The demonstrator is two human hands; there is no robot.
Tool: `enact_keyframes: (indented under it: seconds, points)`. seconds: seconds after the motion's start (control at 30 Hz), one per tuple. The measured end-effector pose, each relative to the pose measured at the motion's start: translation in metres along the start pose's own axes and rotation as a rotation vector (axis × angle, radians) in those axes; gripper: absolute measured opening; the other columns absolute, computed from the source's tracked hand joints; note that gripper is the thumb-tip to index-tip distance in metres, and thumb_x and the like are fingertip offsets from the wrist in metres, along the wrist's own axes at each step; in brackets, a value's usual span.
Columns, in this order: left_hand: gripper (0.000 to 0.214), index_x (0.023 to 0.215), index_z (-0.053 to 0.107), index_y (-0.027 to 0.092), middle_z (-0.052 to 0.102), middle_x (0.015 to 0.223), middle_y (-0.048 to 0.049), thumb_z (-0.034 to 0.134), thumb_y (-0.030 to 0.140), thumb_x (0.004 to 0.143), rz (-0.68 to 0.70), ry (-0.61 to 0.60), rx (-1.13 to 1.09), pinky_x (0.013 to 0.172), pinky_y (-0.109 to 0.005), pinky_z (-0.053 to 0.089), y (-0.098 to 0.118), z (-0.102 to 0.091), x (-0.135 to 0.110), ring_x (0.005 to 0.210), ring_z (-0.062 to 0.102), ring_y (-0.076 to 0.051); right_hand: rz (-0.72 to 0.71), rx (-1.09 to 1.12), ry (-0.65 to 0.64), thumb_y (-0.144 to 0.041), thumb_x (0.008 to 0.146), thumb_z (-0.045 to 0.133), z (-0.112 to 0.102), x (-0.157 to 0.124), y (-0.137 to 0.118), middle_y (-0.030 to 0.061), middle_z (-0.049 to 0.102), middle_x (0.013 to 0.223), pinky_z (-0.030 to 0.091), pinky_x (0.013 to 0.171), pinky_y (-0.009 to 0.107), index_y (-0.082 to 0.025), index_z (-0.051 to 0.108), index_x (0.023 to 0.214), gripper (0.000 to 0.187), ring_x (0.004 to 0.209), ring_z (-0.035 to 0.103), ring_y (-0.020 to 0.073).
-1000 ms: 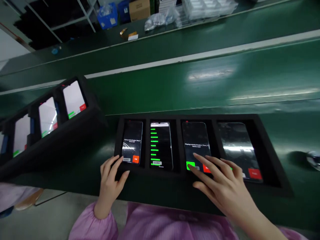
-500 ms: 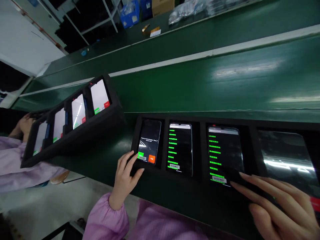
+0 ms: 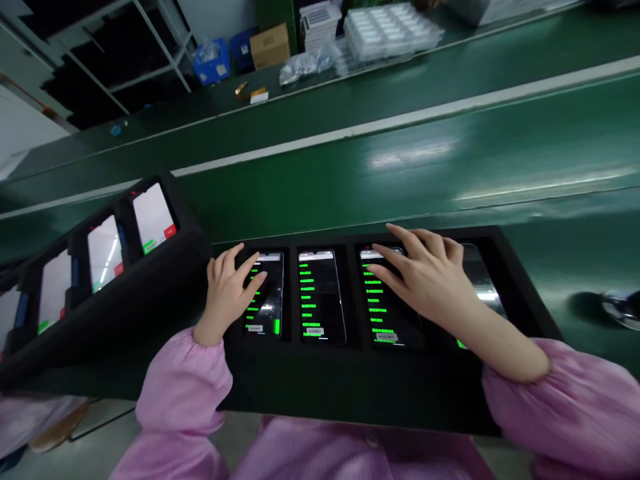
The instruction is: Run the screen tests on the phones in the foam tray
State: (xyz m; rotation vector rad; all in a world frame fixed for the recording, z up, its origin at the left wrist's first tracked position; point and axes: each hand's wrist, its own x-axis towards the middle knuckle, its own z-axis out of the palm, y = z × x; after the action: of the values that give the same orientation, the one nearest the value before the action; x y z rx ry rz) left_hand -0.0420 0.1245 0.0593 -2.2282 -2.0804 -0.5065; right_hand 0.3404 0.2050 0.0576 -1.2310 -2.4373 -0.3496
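Observation:
In front of me lies a black tray (image 3: pixel 526 293) with smartphones set side by side in its slots. My left hand (image 3: pixel 226 287), fingers spread, is over the left edge of the leftmost phone (image 3: pixel 273 297), whose screen lists green lines of text. A similar green list shows on the second phone (image 3: pixel 323 293). Over the top of the third phone (image 3: pixel 387 313), also showing a green list, my right hand (image 3: pixel 427 270) is open with its fingers apart. Whether its fingertips touch the glass, I cannot tell. My right hand and forearm partly cover the rightmost phone (image 3: pixel 483 277), which has a dark, reflective screen.
To the left stands a second black tray (image 3: pixel 187 250), tilted, holding phones with white screens. Beyond the green workbench (image 3: pixel 310 180) are a blue bin (image 3: pixel 211 61), a cardboard box (image 3: pixel 270 47) and stacked clear plastic trays (image 3: pixel 390 30). A shiny round object (image 3: pixel 623 308) is at right.
The leftmost phone's screen went from a message with green and red buttons to a green list. My right hand moved up to the third phone's top. The view shifted rightward.

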Motion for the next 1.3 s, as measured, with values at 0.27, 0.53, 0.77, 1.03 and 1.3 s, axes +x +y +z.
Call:
enact_keyframes:
  seconds: [0.27,0.53,0.77,1.03,1.3]
  points:
    - [0.041,0.110,0.083,0.030,0.069,0.141,-0.0100,0.048,0.051,0.109,0.172,-0.050,-0.018,0.121,-0.073,0.039,0.037,-0.008,0.014,0.142,0.053,-0.035,-0.050,0.158,0.002,-0.050,0.115,0.040,-0.027,-0.032,0.003,0.0092,0.069,0.141,0.042,0.096,0.054,-0.027,0.082,0.105,0.049,0.126,0.062,0.0359]
    - [0.043,0.118,0.081,0.026,0.064,0.150,-0.0155,0.051,0.056,0.107,0.343,-0.092,-0.088,0.117,-0.088,0.031,0.086,0.020,0.037,0.144,0.053,-0.042,0.102,0.282,0.086,-0.027,0.113,0.046,-0.057,-0.058,0.031,0.0083,0.070,0.135,0.047,0.094,0.047,-0.025,0.073,0.118,0.027,0.120,0.066,0.0295]
    - [0.037,0.137,0.068,0.030,0.068,0.141,-0.0108,0.056,0.047,0.107,0.205,0.019,-0.143,0.119,-0.068,0.043,0.024,-0.006,-0.032,0.130,0.063,-0.034,0.074,0.302,0.033,-0.027,0.113,0.043,-0.073,-0.134,0.032,0.0106,0.071,0.130,0.048,0.093,0.048,-0.023,0.074,0.115,0.031,0.115,0.065,0.0282]
    - [0.048,0.139,0.067,0.028,0.067,0.143,-0.0091,0.053,0.059,0.106,-0.067,-0.002,-0.114,0.109,-0.049,0.053,0.006,-0.008,-0.040,0.131,0.063,-0.032,0.069,0.237,0.021,-0.031,0.110,0.050,-0.063,-0.138,0.044,0.0095,0.069,0.142,0.045,0.097,0.056,-0.028,0.076,0.121,0.029,0.121,0.065,0.0348]
    - [0.057,0.139,0.069,0.026,0.064,0.147,-0.0120,0.048,0.066,0.104,-0.021,-0.043,-0.085,0.119,-0.060,0.046,0.015,0.004,0.007,0.137,0.058,-0.035,0.256,0.228,-0.066,-0.045,0.114,0.033,-0.025,-0.056,0.082,0.0090,0.068,0.144,0.047,0.098,0.061,-0.032,0.079,0.121,0.049,0.129,0.061,0.0384]
